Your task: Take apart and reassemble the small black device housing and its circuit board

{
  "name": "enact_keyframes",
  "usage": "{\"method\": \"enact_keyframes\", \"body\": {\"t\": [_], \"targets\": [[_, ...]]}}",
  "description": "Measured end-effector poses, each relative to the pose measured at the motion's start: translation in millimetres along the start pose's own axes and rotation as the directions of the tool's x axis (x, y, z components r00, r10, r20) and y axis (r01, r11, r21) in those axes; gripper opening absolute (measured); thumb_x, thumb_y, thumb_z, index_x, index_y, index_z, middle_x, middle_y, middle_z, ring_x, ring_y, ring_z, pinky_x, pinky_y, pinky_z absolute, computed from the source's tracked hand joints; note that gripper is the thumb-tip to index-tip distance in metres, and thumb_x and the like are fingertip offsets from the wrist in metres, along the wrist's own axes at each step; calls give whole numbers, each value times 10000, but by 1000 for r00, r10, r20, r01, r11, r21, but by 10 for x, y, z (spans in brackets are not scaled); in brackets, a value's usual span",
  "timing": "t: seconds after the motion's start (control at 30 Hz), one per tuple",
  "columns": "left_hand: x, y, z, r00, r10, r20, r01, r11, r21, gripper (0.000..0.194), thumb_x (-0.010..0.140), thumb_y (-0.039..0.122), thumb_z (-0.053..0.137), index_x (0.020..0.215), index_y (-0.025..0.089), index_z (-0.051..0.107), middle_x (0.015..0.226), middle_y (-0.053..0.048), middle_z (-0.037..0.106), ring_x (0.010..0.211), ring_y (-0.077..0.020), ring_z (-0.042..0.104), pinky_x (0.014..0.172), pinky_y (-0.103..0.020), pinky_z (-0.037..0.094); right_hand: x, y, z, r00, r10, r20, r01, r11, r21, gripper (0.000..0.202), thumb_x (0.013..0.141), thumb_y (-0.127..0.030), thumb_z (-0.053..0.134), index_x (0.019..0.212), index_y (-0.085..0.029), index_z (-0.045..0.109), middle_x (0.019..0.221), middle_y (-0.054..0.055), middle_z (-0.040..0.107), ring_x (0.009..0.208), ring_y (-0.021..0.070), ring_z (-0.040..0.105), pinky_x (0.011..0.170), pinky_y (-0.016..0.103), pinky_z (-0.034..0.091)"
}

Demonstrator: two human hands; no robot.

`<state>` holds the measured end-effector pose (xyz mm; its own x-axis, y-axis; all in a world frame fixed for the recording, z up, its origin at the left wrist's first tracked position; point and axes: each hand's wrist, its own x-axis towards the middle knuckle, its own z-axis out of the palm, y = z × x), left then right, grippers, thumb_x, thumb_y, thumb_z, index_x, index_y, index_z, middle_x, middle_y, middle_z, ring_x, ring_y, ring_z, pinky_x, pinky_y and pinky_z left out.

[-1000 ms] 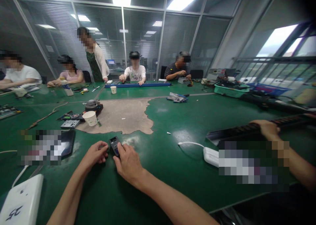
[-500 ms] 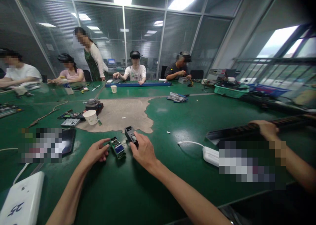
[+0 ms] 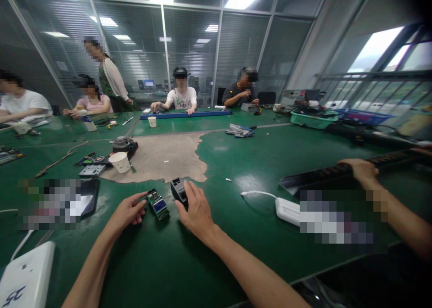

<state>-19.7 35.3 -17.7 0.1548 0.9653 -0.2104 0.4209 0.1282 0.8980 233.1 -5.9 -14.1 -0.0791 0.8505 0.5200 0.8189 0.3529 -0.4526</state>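
Observation:
A green circuit board with a small blue display lies on the green table. My left hand is at its left edge, index finger stretched toward the upper corner and the other fingers loosely bent; whether the fingertip touches it, I cannot tell. Just right of the board sits a dark grey plastic housing with rectangular cutouts. Against its right side is my right hand, fingers extended and thumb apart, not wrapped round it. The fingers hide part of the housing's right side.
Beyond the board are a paper cup, a metal drive and a bare brown patch of tabletop. A phone and a white power bank lie left. At right, another person's hand rests on a long black rail.
The housing has come slightly nearer and looks lowered onto the table. My right hand's fingers have straightened around it. The view has shifted slightly; the board stays put beside my left hand.

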Motion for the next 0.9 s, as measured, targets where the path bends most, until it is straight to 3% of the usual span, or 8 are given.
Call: {"method": "enact_keyframes", "body": {"t": [0.2,0.33,0.43,0.57,0.73,0.9], "targets": [[7,-10,12,1000,-20,-13,20,1000,20,662,779,497,544,1326,146,418,630,27,552,441,-101,530,388,-193,376,21,83,62,998,-22,66,19,999,49,504,850,-269,499,1326,-131,413,1219,145,525,1110,252,485,954,407,387],[19,-23,5,1000,-14,-18,14,1000,13,655,767,504,549,1304,150,424,616,29,565,434,-108,533,382,-193,369,90,51,22,999,25,45,-30,993,111,448,852,-263,501,1279,-135,460,1134,126,571,1060,234,519,923,377,411],[29,-39,1,999,-14,-34,14,1000,-1,594,752,525,552,1205,149,477,612,21,581,423,-114,536,376,-193,362,166,-109,-64,1000,13,10,-15,981,194,425,875,-299,484,1271,-147,461,1125,111,576,1050,220,526,934,367,406],[48,-83,7,997,-12,-72,9,999,-35,469,729,557,558,979,164,507,583,24,576,405,-116,537,365,-185,348,227,-418,-103,995,-100,19,92,962,256,436,877,-348,494,1264,-149,458,1133,112,568,1062,222,514,930,360,406],[68,-140,7,998,21,-67,-25,998,-65,425,735,579,539,870,180,485,565,41,554,394,-111,536,358,-176,341,202,-675,10,984,-151,94,130,971,202,439,863,-324,513,1266,-160,447,1107,115,565,1026,234,509,888,378,415],[55,-129,-3,999,22,-45,-25,998,-66,423,749,594,513,836,181,476,566,38,554,406,-111,545,366,-175,353,141,-740,56,974,-177,142,161,980,115,531,843,-322,532,1323,-150,382,1115,124,548,1025,250,480,872,392,417]]}}
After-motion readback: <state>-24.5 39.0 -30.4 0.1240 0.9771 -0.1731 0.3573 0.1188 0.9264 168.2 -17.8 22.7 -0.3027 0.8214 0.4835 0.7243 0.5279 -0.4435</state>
